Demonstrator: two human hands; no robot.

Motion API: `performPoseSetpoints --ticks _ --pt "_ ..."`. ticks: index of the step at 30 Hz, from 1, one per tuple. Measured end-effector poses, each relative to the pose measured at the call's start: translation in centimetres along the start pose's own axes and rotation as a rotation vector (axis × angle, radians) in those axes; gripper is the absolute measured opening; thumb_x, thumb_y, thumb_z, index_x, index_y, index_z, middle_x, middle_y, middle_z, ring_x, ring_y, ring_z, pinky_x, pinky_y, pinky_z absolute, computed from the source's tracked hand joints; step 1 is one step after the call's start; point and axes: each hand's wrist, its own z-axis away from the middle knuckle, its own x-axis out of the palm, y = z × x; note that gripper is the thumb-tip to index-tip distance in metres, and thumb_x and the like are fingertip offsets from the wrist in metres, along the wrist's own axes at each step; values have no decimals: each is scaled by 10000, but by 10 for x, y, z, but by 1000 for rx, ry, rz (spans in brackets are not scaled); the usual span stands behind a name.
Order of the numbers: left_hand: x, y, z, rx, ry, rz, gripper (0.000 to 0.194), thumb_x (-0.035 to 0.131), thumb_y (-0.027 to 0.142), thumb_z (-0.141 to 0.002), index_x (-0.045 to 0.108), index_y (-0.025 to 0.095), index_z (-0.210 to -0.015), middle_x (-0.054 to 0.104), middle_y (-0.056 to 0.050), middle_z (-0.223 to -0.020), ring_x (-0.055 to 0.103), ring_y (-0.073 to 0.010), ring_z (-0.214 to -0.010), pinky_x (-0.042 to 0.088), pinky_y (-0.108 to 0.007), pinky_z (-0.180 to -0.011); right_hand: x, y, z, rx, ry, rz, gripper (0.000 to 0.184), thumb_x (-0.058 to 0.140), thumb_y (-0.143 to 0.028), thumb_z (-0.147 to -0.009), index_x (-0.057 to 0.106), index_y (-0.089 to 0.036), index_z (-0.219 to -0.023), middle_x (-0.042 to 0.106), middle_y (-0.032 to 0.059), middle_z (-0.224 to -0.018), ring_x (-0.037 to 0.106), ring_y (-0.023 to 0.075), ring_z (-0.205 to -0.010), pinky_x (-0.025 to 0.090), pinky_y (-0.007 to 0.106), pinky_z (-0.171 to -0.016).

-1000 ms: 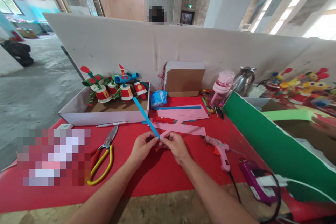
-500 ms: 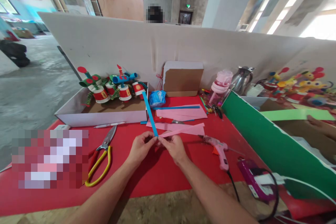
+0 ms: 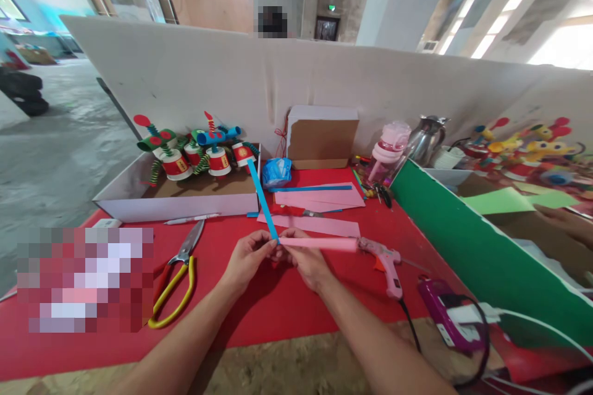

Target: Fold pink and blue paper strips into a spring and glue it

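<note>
- Head view: the near end of the blue strip [image 3: 263, 200] is pinched by the left hand [image 3: 249, 257] above the red desk [image 3: 278, 315].
- Meeting it there, the pink strip [image 3: 324, 244] is pinched by the right hand [image 3: 304, 259].
- Scissors [image 3: 186, 253] are laid leftward, a glue gun [image 3: 386, 259] rightward.
- Cup figures [image 3: 176, 165] are held in the white box [image 3: 185, 207].

Head-worn camera looks forward and down over the table [image 3: 296, 308].
</note>
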Motion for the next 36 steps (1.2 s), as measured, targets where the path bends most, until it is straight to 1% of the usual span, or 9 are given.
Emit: performPoseSetpoints --ticks 5,11,14,17,22,26,30,33,36 --pt "1 -1 0 -30 30 10 289 739 400 -634 611 140 -644 613 -21 -562 533 -120 -499 424 -257 -520 1 1 0 4 -17 46 334 740 -426 -646 560 -180 -782 609 -40 -562 578 102 -500 500 237 -543" --pt "3 -3 0 -2 60 47 276 773 363 -580 624 132 -611 602 -29 -530 530 -125 -499 433 -260 -514 4 -1 1 -111 11 214 300 693 -439 -682 592 -190 -814 632 -31 -590 589 121 -513 512 262 -563" --pt "4 -3 -1 -19 100 36 293 796 353 -533 643 119 -620 622 -42 -540 538 -128 -489 435 -258 -501 1 2 0 -164 46 306 266 671 -433 -706 624 -190 -804 646 -16 -622 610 139 -567 515 269 -590" --pt "5 -4 -1 -23 118 31 303 800 347 -517 664 111 -650 635 -46 -549 542 -130 -486 433 -255 -494 -3 4 -2 -195 85 336 245 666 -429 -713 643 -194 -777 643 -12 -628 612 143 -585 513 264 -594" --pt "2 -4 0 -7 125 -14 276 764 372 -586 664 125 -662 643 -47 -581 554 -132 -518 442 -254 -515 -4 2 -2 -132 58 287 282 691 -449 -682 660 -192 -795 643 -15 -615 613 142 -572 529 276 -606" --pt "-4 -7 -3 27 116 -92 267 768 368 -568 666 139 -662 669 -53 -605 589 -157 -550 468 -274 -558 -3 1 -2 -72 17 230 323 737 -444 -629 682 -179 -806 673 -6 -659 626 144 -596 546 308 -674" --pt "-6 -10 -5 72 135 -177 244 734 354 -604 691 152 -734 705 -64 -694 627 -187 -638 487 -294 -632 -5 0 -2 -44 100 190 339 760 -438 -598 690 -173 -798 666 -8 -633 631 148 -599 552 329 -695" --pt "-4 -8 -5 65 133 -236 235 727 334 -625 698 141 -757 718 -85 -760 639 -206 -696 485 -302 -664 -5 1 -3 -55 163 161 333 773 -437 -584 668 -173 -759 653 -12 -611 636 148 -590 553 336 -712" --pt "-2 -6 -4 84 113 -244 231 714 354 -659 685 137 -732 704 -78 -725 629 -200 -675 482 -302 -652 -5 2 -3 -44 147 156 327 779 -433 -581 640 -170 -717 654 -8 -631 644 151 -590 553 333 -699"
